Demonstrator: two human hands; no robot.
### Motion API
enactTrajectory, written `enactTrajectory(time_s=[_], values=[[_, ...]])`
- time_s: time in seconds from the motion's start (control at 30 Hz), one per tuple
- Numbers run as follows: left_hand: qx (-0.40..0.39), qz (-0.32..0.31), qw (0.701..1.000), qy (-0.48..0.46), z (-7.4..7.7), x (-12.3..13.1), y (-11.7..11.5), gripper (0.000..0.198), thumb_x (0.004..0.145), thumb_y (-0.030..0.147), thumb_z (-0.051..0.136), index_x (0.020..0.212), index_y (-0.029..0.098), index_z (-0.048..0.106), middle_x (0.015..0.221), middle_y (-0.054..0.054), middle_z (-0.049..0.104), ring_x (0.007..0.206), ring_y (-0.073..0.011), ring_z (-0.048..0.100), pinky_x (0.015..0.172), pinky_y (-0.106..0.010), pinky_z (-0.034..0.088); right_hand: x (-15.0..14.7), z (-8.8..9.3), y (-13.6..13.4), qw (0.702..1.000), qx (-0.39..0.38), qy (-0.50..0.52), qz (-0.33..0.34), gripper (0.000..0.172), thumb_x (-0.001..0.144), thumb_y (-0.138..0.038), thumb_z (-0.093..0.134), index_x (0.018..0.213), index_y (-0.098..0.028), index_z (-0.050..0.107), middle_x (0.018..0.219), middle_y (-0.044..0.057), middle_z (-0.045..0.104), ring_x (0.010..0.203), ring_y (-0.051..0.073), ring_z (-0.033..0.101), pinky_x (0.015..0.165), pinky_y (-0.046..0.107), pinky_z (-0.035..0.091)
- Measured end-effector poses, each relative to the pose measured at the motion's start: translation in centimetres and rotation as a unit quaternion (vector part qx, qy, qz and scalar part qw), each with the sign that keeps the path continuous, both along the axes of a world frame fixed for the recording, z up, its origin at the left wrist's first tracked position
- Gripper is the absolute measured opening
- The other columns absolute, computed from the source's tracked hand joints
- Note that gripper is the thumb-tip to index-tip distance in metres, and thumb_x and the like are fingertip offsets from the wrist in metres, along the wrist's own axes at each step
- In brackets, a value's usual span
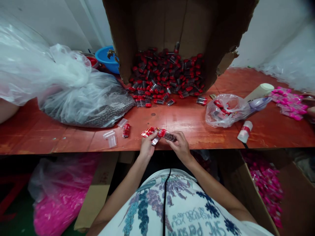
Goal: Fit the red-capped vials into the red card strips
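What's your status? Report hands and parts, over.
Left hand gripping bundle of red-capped pieces. Right hand pinching another piece. Loose piece lies left on table.

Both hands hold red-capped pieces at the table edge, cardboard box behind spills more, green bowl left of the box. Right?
No: the bowl is blue, not green; the head view shows it. The rest holds: left hand and right hand hold red-capped pieces at the table edge, and the box behind spills more.
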State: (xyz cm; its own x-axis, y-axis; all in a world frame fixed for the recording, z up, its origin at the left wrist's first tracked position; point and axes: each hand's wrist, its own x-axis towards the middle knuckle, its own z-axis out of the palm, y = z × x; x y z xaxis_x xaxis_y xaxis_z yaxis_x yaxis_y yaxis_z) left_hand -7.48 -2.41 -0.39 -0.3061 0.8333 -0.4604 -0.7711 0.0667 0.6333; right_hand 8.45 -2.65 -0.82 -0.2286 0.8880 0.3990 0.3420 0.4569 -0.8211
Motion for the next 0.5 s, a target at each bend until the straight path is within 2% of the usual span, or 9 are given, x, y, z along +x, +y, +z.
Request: enactTrajectory(time_s=[0.23,0.5], values=[[0.023,0.008,0.999,0.036,0.5,-0.1,0.1,0.026,0.051,0.010,0.081,0.073,0.012,0.068,0.071,-0.001,0.070,0.065,-0.0119,0.065,0.069,-0.024,0.051,0.6,0.2,-0.4,0.999,0.038,-0.016,0.030,0.034,0.083,-0.021,0.061,0.116,-0.028,0.057,0.107,0.005,0.055,0.103,0.020,0.056,0.090,0.036,0.050],[0.030,-0.004,0.999,0.044,0.3,-0.1,0.1,0.025,0.053,0.012,0.081,0.074,0.012,0.069,0.072,-0.001,0.069,0.066,-0.0122,0.064,0.070,-0.025,0.052,1.1,0.2,-0.5,0.996,0.039,-0.033,0.068,0.037,0.085,-0.020,0.058,0.120,-0.030,0.055,0.110,0.006,0.055,0.106,0.020,0.055,0.088,0.034,0.052]])
